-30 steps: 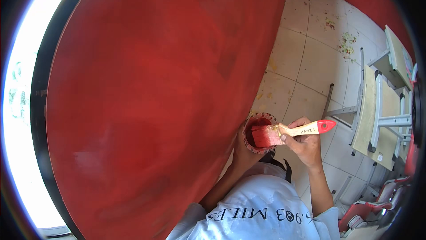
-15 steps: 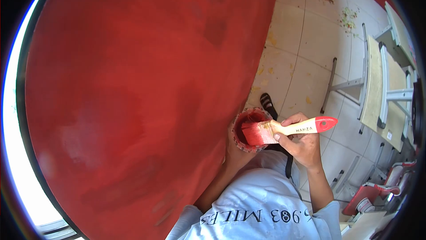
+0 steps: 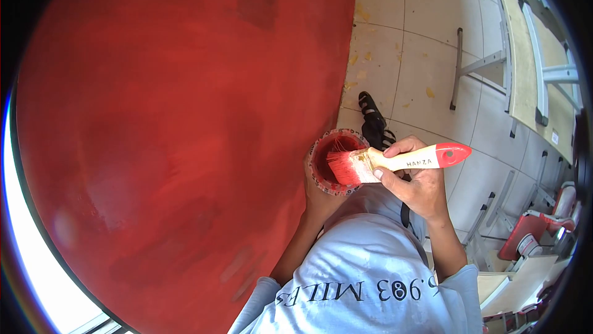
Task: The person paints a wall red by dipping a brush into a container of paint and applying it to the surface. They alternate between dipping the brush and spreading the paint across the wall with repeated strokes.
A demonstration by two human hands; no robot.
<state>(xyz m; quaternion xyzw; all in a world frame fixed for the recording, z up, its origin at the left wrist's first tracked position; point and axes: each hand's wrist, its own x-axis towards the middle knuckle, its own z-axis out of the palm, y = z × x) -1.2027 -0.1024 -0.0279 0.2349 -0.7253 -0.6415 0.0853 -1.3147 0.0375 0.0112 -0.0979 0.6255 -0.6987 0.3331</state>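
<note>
My right hand [image 3: 423, 184] is closed round the wooden handle of a paintbrush [image 3: 404, 161], which has a red tip and the word HANZA on it. Red paint covers the wide bristles, and they lie over the mouth of a round paint tub [image 3: 315, 177] with a patterned rim. Inside the tub is red paint. My left hand [image 3: 322, 203] supports the tub from its near left side; most of its fingers are hidden behind and under it. Left of the tub stretches a large red painted wall [image 3: 167, 118], with darker and glossier patches.
Pale floor tiles [image 3: 426, 65] on the right carry yellow flakes and scattered bits. Desks with metal legs [image 3: 525, 56] stand along the right edge, with red items [image 3: 522, 235] lower down. A foot in a black sandal [image 3: 372, 118] is just beyond the tub. Bright light enters at far left.
The view has shifted, so the tub, brush and both hands appear a little higher, and more of the sandalled foot shows. Both hands keep their holds; the bristles stay at the tub's mouth.
</note>
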